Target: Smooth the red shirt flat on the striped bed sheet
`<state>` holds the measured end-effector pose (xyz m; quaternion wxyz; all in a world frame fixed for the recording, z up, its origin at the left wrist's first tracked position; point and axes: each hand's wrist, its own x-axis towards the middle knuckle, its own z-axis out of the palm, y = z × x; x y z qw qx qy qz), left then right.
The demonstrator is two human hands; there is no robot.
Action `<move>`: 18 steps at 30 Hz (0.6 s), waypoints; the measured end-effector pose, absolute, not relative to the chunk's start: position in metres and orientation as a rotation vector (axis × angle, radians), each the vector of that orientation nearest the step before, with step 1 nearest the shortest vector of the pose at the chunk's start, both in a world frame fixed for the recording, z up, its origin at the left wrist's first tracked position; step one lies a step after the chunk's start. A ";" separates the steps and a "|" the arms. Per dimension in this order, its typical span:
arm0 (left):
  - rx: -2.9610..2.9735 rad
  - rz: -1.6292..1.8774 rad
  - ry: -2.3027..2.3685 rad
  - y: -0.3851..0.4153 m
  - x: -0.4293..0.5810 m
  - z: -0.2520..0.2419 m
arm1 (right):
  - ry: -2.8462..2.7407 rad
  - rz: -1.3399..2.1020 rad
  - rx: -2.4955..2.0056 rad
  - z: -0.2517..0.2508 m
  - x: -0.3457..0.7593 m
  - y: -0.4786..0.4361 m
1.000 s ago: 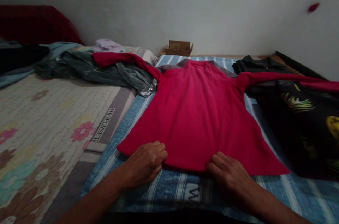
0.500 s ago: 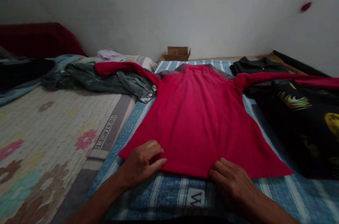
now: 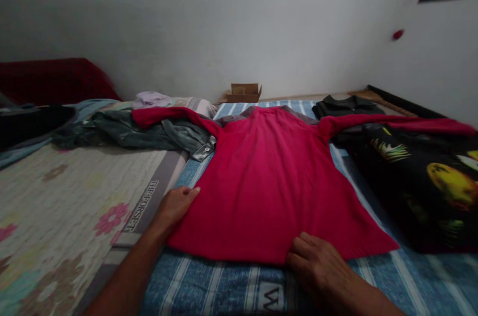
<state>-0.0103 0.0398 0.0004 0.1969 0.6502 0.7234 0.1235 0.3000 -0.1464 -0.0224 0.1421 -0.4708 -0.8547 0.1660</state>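
Observation:
A red long-sleeved top (image 3: 274,176) lies spread flat on a blue striped cloth (image 3: 209,286), neck toward the wall, sleeves stretched out to both sides. My left hand (image 3: 175,204) rests at the top's left side edge, fingers stretched along the fabric and slightly under it. My right hand (image 3: 317,263) sits at the bottom hem near the middle, fingers curled down onto the hem; whether it pinches the fabric is unclear.
A grey-green garment (image 3: 149,132) lies under the left sleeve. A black printed garment (image 3: 421,181) lies at the right, a dark folded shirt (image 3: 345,105) behind it. A floral mat (image 3: 63,201) covers the left. A small cardboard box (image 3: 243,92) stands by the wall.
My left hand has let go of the hem's left part and slid out to the top's left side edge, fingers now extended. The right hand stayed at the hem. The camera tilted up.

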 end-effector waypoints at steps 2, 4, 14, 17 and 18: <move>1.796 0.383 1.957 0.044 -0.014 -0.001 | -2.468 0.512 -1.358 -0.013 0.303 -0.142; 1.761 0.405 1.975 0.046 -0.016 -0.001 | -2.404 0.504 -1.408 -0.007 0.312 -0.133; 1.834 0.243 2.049 0.040 -0.006 0.019 | -1.458 -0.058 -2.573 -0.016 0.412 -0.114; 1.909 0.181 2.075 0.041 -0.005 0.019 | -1.337 0.169 -2.666 -0.022 0.420 -0.126; 1.915 0.172 2.074 0.042 -0.004 0.019 | -1.295 0.222 -2.674 -0.024 0.422 -0.129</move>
